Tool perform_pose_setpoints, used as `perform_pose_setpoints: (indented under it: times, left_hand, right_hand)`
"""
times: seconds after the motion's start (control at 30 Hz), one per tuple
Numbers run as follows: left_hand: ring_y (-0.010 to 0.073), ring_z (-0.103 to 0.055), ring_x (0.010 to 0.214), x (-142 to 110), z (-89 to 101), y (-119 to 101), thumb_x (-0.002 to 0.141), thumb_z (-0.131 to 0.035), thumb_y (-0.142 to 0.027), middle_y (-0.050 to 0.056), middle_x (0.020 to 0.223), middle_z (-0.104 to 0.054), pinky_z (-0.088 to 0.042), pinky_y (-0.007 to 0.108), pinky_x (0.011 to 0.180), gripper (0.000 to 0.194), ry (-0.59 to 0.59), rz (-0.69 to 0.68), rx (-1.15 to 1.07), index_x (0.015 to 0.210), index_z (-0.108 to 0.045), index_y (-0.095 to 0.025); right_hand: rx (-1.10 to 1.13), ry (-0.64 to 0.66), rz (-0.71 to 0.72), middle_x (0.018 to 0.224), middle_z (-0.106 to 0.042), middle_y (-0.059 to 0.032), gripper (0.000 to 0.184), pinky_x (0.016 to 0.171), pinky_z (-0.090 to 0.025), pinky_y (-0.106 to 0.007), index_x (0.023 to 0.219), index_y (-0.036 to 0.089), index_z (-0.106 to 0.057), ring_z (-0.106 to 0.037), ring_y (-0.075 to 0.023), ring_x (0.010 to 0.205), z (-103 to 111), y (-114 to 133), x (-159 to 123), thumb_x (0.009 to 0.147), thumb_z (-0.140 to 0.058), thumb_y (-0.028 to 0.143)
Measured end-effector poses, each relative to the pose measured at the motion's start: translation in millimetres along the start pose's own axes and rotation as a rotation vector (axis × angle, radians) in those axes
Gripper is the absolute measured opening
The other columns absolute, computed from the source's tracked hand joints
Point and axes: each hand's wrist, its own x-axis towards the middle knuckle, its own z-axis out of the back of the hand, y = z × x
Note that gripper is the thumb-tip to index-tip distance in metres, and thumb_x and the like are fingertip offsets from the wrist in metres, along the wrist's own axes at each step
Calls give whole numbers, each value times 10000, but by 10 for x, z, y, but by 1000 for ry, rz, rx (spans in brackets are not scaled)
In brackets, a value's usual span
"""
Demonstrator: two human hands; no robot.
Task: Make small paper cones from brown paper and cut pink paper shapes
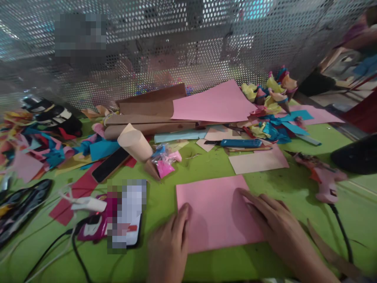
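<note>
A folded-looking sheet of pink paper (216, 220) lies flat on the green table in front of me. My left hand (171, 239) rests at its left edge, the fingers stretched forward and close together, fingertips touching the paper. Across from it, my right hand (273, 224) lies over the right edge with its fingers extended flat on the sheet. Neither hand is wrapped round anything. Just beyond the sheet is a pale paper strip (259, 160), and behind that a blue utility knife (241, 143) with its blade out.
To the right is a pink glue gun (326, 181) with a black cord. A phone (129, 214), a white plug (90, 204) and cables lie left. Behind stand a beige paper roll (135, 145), brown sheets (153, 100), a large pink sheet (212, 103) and small paper cones (279, 92).
</note>
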Motion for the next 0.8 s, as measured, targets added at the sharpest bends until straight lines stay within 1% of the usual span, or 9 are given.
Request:
perform_pose_setpoints:
  times: [0.13, 0.17, 0.23, 0.33, 0.4, 0.53, 0.63, 0.7, 0.8]
  left_hand:
    - [186, -681, 723, 88, 106, -72, 991, -502, -166, 45, 868, -732, -546, 289, 656, 327, 64, -22, 137, 1282, -647, -203]
    - [206, -675, 752, 105, 127, -92, 971, -544, -168, 55, 878, -716, -553, 313, 666, 327, 85, -21, 182, 1276, -657, -207]
    - [235, -678, 870, 125, 152, -124, 930, -598, -114, 91, 1044, -715, -573, 355, 735, 408, 86, -51, 241, 1317, -643, -234]
    - [234, -637, 1132, 134, 150, -139, 916, -586, -30, 84, 1333, -651, -557, 372, 939, 543, 57, -202, 211, 1376, -602, -317]
    - [224, -567, 1281, 144, 135, -119, 942, -565, -47, 66, 1441, -597, -505, 379, 1055, 527, 47, -289, 176, 1389, -588, -326]
    - [167, -546, 1319, 197, 135, -39, 979, -490, -77, 62, 1446, -605, -474, 326, 1102, 440, 191, -441, 77, 1373, -592, -244]
    - [147, -550, 1311, 232, 192, -17, 953, -448, -26, 60, 1412, -630, -469, 293, 1102, 480, 289, -441, -29, 1375, -590, -205]
    - [175, -523, 1342, 233, 244, -37, 954, -480, -69, 75, 1442, -600, -452, 323, 1126, 479, 324, -416, -84, 1402, -576, -208]
    - [270, -465, 1393, 198, 293, -83, 974, -579, -333, 112, 1528, -491, -441, 442, 1132, 508, 368, -422, -118, 1477, -512, -316]
  right_hand:
    - [-102, 23, 0, 798, -657, -53, 427, 715, -452, -349, 1289, 222, -669, -656, -208, 716, 26, 21, -11, 1056, -338, 358]
    - [-133, 32, -5, 796, -642, -54, 433, 710, -439, -350, 1291, 231, -670, -645, -212, 719, 34, 28, -11, 1057, -333, 369]
    - [-177, 40, -14, 792, -615, -58, 439, 692, -419, -348, 1288, 246, -673, -624, -222, 728, 43, 39, -8, 1053, -330, 387]
    - [-197, 26, -21, 827, -597, -74, 430, 692, -416, -347, 1285, 247, -670, -605, -235, 761, 38, 45, -7, 1042, -341, 379]
    - [-209, 13, -18, 858, -595, -83, 420, 698, -417, -352, 1285, 249, -665, -596, -241, 773, 28, 43, -9, 1033, -349, 362]
    - [-231, 8, 0, 854, -586, -81, 409, 697, -415, -356, 1269, 250, -666, -573, -236, 756, 5, 32, -10, 1027, -348, 336]
    - [-251, 6, 5, 855, -587, -81, 412, 698, -411, -355, 1268, 236, -664, -576, -235, 761, 1, 25, -5, 1032, -341, 339]
    - [-257, 8, 10, 863, -587, -84, 418, 699, -410, -356, 1275, 227, -660, -585, -238, 770, 5, 27, -2, 1039, -335, 343]
    - [-250, 6, 13, 868, -591, -86, 425, 702, -410, -357, 1269, 221, -665, -591, -238, 773, 8, 37, 0, 1047, -324, 342]
